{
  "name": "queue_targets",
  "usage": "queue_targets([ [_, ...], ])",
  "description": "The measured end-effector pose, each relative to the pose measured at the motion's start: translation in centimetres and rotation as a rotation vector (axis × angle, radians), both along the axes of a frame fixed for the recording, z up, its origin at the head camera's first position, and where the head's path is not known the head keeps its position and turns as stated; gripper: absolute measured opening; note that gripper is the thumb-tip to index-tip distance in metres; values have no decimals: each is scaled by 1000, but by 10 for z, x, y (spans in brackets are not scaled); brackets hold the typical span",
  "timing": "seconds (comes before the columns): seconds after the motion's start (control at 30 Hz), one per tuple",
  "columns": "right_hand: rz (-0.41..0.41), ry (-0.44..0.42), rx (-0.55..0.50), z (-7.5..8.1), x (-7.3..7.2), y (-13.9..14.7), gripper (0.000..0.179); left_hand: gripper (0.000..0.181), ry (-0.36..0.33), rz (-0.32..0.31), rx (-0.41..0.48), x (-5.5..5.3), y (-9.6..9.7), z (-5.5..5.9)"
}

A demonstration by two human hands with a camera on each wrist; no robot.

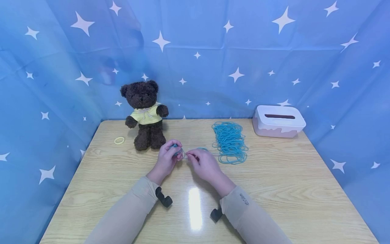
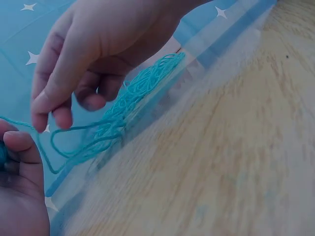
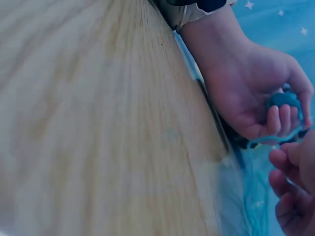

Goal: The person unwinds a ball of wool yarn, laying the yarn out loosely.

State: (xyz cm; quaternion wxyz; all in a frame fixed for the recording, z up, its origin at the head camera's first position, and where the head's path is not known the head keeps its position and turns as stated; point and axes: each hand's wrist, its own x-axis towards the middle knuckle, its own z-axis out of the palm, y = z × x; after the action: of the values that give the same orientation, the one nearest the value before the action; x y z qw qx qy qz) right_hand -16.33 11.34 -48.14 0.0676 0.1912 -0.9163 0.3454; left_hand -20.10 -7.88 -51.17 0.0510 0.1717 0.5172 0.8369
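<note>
My left hand (image 1: 166,159) grips a small wound ball of teal yarn (image 3: 284,100), its fingers curled round it. Close by on the right, my right hand (image 1: 207,165) pinches the yarn strand (image 2: 45,155) between thumb and fingertips. From the ball the strand runs past those fingertips and loops down to a loose heap of teal yarn (image 1: 230,142), which lies on the table beyond the right hand. In the right wrist view, the strand crosses in front of the left fingers, and only part of the right hand shows at the edge.
A brown teddy bear (image 1: 146,115) in a yellow shirt stands at the back left, behind the left hand. Left of it lies a pale yellow ring (image 1: 119,140). A white and pink tissue box (image 1: 278,121) sits at the table's (image 1: 292,189) back right corner. Starry blue curtains surround the table.
</note>
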Motion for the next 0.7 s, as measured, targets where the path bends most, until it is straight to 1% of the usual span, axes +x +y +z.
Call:
queue_targets([
  [0.07,-21,13,-7,-2,0,5,20,17,2,3,-1,1,0,1],
  [0.2,-64,-23,-56,-4,0,13,22,15,0,11,-1,0,-1,1],
  [0.27,-70,-44,-78,-4,0,15,31,13,3,14,0,0,-1,2],
  [0.33,-62,-73,-86,-4,-1,14,46,9,7,14,2,1,-1,2],
  [0.4,-39,-107,-83,-4,-1,12,61,8,6,11,2,1,-2,1],
  [0.47,-4,-140,-69,-4,-1,9,69,8,1,5,1,1,-2,0],
  [0.53,32,-171,-63,-4,-1,5,71,9,-4,3,-2,1,-1,0],
  [0.6,58,-184,-59,-4,-1,1,70,11,-8,-2,-3,1,-1,0],
  [0.7,61,-180,-66,-5,-2,-5,61,15,-12,-1,-6,1,-1,1],
])
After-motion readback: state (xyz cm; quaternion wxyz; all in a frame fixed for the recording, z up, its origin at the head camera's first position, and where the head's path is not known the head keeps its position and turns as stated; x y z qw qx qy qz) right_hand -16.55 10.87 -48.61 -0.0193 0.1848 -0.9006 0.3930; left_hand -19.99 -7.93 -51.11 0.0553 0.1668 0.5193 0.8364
